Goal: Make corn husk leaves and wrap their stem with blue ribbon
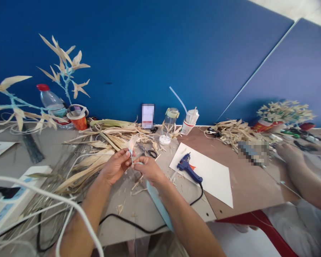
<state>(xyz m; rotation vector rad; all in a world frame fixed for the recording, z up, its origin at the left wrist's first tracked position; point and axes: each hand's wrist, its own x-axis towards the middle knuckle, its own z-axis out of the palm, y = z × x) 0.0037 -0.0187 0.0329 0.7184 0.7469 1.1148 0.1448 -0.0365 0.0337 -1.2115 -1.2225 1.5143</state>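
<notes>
Pinched in my left hand (pixel 116 165) is a small husk flower (pixel 133 143), pale and pointing up, with light blue wrapping around the base of its stem. My right hand (pixel 149 168) is closed just beside it, its fingertips on a light blue strip (pixel 156 201) that meets the stem. The strip's long end hangs past my right wrist toward the table's front edge. Behind my hands lie dark-handled scissors (pixel 152 154) and a heap of dried corn husks (pixel 101 137). To the right, a blue glue gun (pixel 188 167) rests on a white sheet (pixel 216 182).
A power strip (pixel 13 203) and white cables occupy the left. Husk-leaved branches (pixel 66 76), a red-capped bottle (pixel 49 100), a phone (pixel 148 116) and a glass jar (pixel 172 116) stand toward the blue partition. Another person's arm (pixel 302 171) rests at far right. A black cord (pixel 139 228) crosses the front.
</notes>
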